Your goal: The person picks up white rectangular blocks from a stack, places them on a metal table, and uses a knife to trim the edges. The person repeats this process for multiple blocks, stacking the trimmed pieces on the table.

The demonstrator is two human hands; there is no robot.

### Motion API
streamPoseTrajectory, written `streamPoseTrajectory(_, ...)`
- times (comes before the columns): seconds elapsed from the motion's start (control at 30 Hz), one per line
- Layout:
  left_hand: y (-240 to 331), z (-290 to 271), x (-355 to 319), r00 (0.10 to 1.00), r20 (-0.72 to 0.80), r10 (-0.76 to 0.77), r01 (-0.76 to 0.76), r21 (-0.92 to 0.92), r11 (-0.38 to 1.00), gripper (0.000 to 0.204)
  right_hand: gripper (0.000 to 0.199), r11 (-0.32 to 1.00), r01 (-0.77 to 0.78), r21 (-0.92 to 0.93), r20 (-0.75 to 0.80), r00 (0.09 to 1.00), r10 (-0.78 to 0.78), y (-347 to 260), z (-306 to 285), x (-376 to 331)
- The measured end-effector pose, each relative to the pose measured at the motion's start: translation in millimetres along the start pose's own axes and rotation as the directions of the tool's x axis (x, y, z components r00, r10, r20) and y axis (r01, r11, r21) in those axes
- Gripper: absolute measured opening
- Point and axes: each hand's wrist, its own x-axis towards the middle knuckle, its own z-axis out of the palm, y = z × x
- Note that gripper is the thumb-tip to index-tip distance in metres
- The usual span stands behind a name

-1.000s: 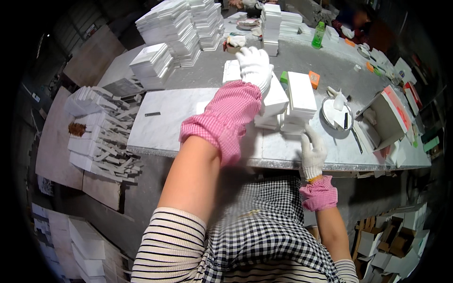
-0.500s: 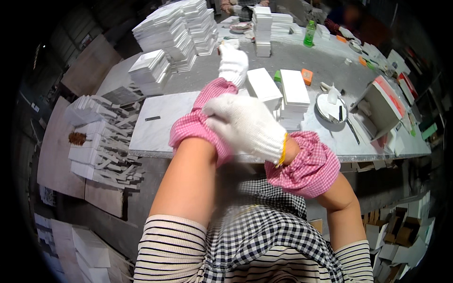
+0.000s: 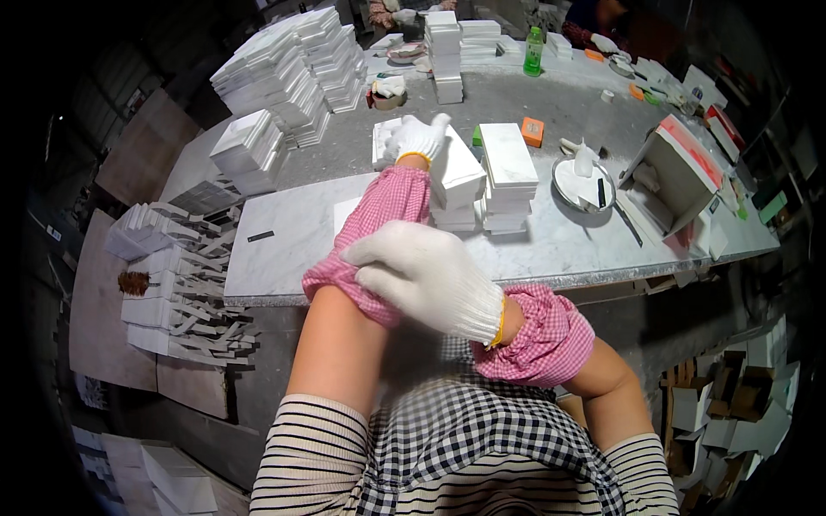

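The white-gloved left hand [image 3: 417,138] rests, grip loosely apart, on a stack of white rectangular boxes [image 3: 456,185] on the tabletop [image 3: 568,249]. The white-gloved right hand [image 3: 426,275] has its grip clamped on the left arm's pink checked sleeve cover [image 3: 379,215].

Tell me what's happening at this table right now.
A person in white gloves stands at a grey stone table. The left hand reaches forward and rests on a stack of white tiles. The right hand crosses over and grips the pink sleeve cover on the left forearm, near its lower end. Another tile stack stands just to the right, with a round dish and an open box beyond it. Taller tile piles sit at the far left.
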Motion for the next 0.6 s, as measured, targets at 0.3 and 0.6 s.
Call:
streamPoseTrajectory(0.3, 39, 15, -34, 0.969, 0.228, -0.094, 0.067, 0.124, 0.990, 0.116, 0.036, 0.897, -0.433, 0.092, -0.328, 0.837, 0.438, 46, -17, -77)
streamPoseTrajectory(0.6, 16, 5, -23, 0.980, 0.199, -0.030, 0.064, -0.166, 0.984, 0.100, 0.032, 0.772, -0.603, 0.200, -0.325, 0.703, 0.633, 74, -11, -118)
